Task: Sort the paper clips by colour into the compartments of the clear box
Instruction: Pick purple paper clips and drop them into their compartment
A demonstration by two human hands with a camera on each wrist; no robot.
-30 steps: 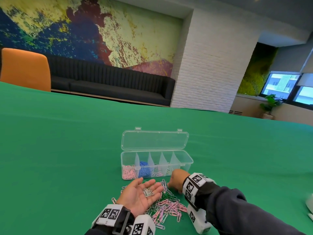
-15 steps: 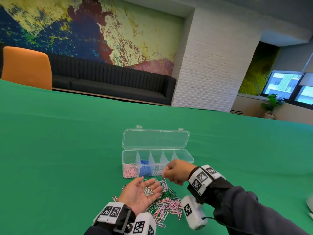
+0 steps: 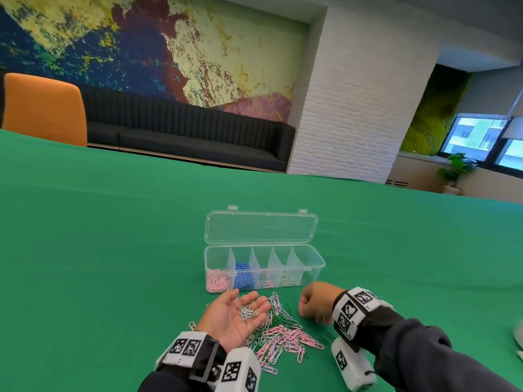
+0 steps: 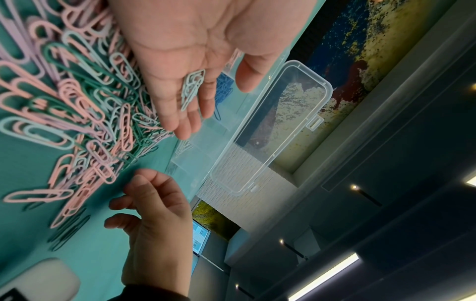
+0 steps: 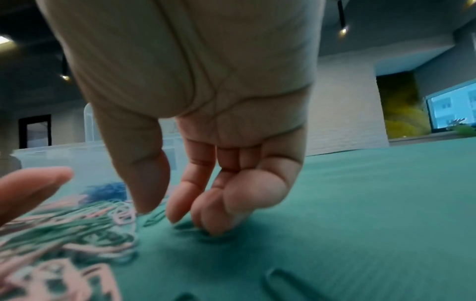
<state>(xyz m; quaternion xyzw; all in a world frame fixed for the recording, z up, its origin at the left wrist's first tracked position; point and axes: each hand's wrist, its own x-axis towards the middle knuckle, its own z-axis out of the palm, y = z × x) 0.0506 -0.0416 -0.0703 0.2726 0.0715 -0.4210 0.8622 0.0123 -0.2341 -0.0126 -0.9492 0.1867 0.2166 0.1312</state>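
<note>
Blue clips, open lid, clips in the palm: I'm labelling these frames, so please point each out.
Blue clips (image 3: 242,275), head view, middle of the heap.
Lid (image 3: 260,227), head view, centre of the panel.
Palm clips (image 4: 191,89), left wrist view, middle of the bunch.

A green table (image 3: 113,250) spreads out under and beyond the fingers. Past its far edge, up and left of the fingers, stands an orange chair (image 3: 45,108) beside a long dark sofa (image 3: 192,137) below a colourful mural (image 3: 141,43). Ahead rises a white brick pillar (image 3: 353,108); far right, a potted plant (image 3: 455,168) by windows (image 3: 481,140).
</note>
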